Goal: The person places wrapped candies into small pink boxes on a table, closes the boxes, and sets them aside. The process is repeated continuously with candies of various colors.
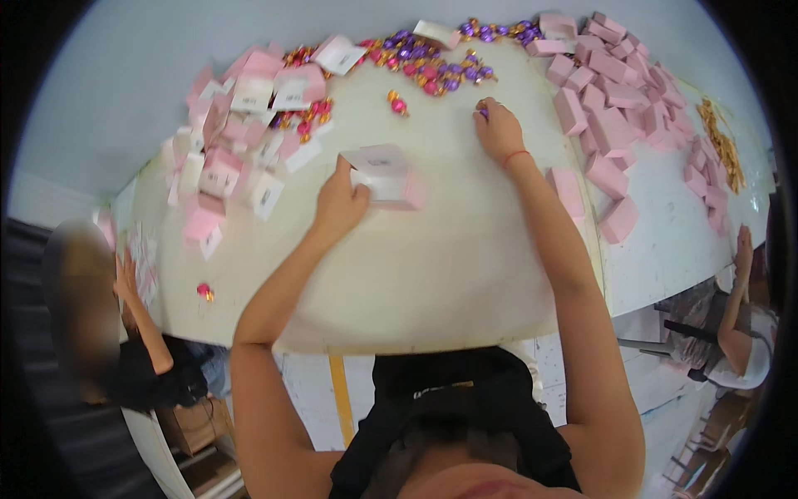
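Observation:
My left hand [341, 203] grips the left side of a pink cardboard box [413, 192], whose lid is raised to show a white inside with printing. The box rests on the pale table, and I see nothing in its visible interior. Farther right, my right hand [500, 132] has its fingers closed around a small shiny purple piece [484, 113], mostly hidden by the fingers. Between the hands and a little beyond them lies a pink and gold candy-like piece [398, 105]. A heap of purple, pink and gold pieces [452, 73] spreads along the far side.
Opened pink boxes [224, 171] are piled at left, closed pink boxes [614, 118] at right. One loose pink piece [204, 291] lies near the left front edge. Gold strips [720, 143] lie far right. Co-workers' hands show at left [126, 277] and right [744, 249].

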Demonstrator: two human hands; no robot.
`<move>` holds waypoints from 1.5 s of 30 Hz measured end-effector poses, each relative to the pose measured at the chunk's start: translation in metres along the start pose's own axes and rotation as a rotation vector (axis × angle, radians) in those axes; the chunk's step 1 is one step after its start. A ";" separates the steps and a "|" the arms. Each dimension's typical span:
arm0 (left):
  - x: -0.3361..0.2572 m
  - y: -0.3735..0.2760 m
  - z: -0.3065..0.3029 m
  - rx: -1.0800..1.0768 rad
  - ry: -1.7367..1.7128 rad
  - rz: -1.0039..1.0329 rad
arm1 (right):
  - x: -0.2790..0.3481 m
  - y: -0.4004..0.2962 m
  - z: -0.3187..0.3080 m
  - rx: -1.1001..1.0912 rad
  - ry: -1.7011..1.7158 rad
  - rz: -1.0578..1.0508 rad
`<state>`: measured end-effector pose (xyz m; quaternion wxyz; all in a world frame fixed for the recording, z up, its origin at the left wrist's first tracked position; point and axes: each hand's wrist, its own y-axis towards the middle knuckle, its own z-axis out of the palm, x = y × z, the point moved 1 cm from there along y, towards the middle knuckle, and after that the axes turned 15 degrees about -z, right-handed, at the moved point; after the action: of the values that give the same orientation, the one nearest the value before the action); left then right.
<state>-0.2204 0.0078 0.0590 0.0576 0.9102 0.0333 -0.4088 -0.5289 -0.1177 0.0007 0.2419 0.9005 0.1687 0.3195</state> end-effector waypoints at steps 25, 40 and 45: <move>-0.004 -0.158 0.029 0.094 -0.257 -0.139 | 0.244 -0.128 -0.107 0.403 0.499 -0.614; 0.002 -0.177 0.036 0.112 -0.299 -0.098 | 0.195 -0.159 -0.070 0.230 0.375 -0.873; 0.000 -0.177 0.040 0.121 -0.288 -0.139 | 0.181 -0.171 -0.091 0.277 0.186 -0.803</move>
<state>-0.2694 0.1777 0.0189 -0.0217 0.8396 0.0628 -0.5392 -0.4805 0.1359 0.0586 0.2079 0.7547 0.5679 0.2543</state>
